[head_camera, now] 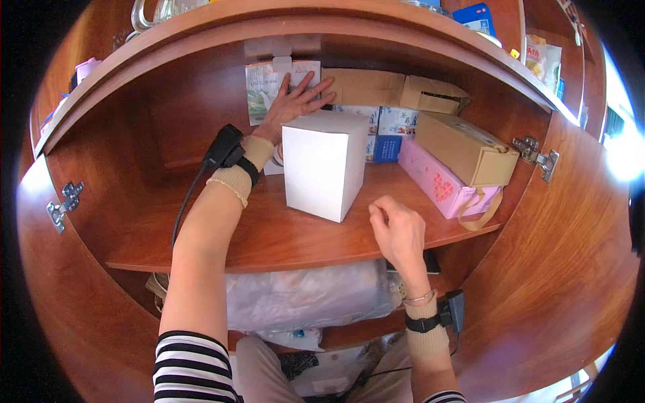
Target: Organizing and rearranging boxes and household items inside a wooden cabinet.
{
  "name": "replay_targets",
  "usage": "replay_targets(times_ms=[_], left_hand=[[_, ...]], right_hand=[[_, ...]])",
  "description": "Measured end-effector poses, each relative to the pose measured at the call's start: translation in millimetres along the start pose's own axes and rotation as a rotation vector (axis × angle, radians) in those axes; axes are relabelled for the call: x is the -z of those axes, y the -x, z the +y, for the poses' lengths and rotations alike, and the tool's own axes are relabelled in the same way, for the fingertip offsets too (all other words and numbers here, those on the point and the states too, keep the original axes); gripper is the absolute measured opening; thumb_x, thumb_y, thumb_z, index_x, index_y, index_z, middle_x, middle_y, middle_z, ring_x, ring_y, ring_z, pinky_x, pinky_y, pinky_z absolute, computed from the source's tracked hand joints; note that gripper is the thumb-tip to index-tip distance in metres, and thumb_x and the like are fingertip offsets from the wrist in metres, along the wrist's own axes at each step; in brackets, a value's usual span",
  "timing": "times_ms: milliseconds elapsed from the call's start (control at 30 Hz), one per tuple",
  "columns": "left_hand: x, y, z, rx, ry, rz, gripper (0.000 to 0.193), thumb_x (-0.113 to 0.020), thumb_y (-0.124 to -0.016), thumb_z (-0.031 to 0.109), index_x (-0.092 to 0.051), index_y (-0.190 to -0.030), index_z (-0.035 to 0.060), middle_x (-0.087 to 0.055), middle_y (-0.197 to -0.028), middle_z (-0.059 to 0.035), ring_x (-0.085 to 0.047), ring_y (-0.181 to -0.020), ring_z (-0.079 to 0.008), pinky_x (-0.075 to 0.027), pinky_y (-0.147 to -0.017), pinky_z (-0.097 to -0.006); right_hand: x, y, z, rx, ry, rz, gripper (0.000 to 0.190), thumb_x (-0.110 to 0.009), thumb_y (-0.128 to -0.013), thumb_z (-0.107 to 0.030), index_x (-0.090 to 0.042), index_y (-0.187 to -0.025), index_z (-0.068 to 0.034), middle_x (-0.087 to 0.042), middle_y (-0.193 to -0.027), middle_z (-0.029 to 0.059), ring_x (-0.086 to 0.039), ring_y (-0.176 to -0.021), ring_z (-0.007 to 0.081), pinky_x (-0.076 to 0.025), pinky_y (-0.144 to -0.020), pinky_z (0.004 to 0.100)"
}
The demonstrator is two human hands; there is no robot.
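My left hand (pixel 300 98) reaches deep into a wooden cabinet, fingers spread against a printed white box (pixel 258 90) with a green picture at the back; its fingertips also lie by a brown cardboard box (pixel 363 85). A plain white box (pixel 316 169) stands upright on the shelf (pixel 252 242), between my two hands, and covers part of what is behind it. To the right of this box, my right hand (pixel 399 226) hovers near the shelf's front edge with its fingers curled; nothing shows in it. Both wrists wear beige cuffs and strapped black devices.
A kraft box (pixel 466 148) rests on a pink box (pixel 443 176) with a ribbon handle at the right. Blue and white boxes (pixel 398 121) are stacked behind. Plastic-wrapped goods (pixel 307 297) lie below the shelf. Open doors with metal hinges (pixel 536 156) flank the cabinet; an upper shelf edge (pixel 312 25) overhangs it.
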State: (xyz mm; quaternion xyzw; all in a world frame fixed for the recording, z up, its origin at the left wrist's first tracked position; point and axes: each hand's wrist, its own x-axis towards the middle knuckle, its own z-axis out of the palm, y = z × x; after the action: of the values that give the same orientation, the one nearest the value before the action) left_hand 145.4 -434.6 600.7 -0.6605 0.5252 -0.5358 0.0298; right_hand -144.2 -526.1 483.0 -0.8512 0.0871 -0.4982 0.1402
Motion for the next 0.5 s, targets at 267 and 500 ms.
replay_targets(times_ms=[267, 500], left_hand=[[12.6, 12.3, -21.3, 0.01, 0.172, 0.086, 0.061, -0.055, -0.084, 0.031, -0.035, -0.139, 0.0131, -0.032, -0.145, -0.0122, -0.028, -0.136, -0.0293, -0.024, -0.109, -0.0452], [111.3, 64.2, 65.7, 0.885, 1.313, 0.037, 0.08, -0.059, -0.085, 0.047, -0.029, -0.131, -0.0118, -0.049, -0.124, -0.0256, -0.05, -0.115, -0.031, -0.042, -0.095, -0.0371]], right_hand=[[3.3, -4.0, 4.0, -0.022, -0.009, 0.008, 0.014, -0.058, -0.084, -0.018, -0.059, -0.079, -0.005, -0.062, -0.07, 0.0159, -0.061, -0.067, 0.0358, -0.047, -0.06, 0.0447], [10.9, -5.8, -4.5, 0.133, -0.149, -0.164, 0.03, -0.057, -0.084, -0.014, -0.057, -0.113, -0.008, -0.06, -0.11, 0.0116, -0.061, -0.09, 0.0323, -0.049, -0.076, 0.0404]])
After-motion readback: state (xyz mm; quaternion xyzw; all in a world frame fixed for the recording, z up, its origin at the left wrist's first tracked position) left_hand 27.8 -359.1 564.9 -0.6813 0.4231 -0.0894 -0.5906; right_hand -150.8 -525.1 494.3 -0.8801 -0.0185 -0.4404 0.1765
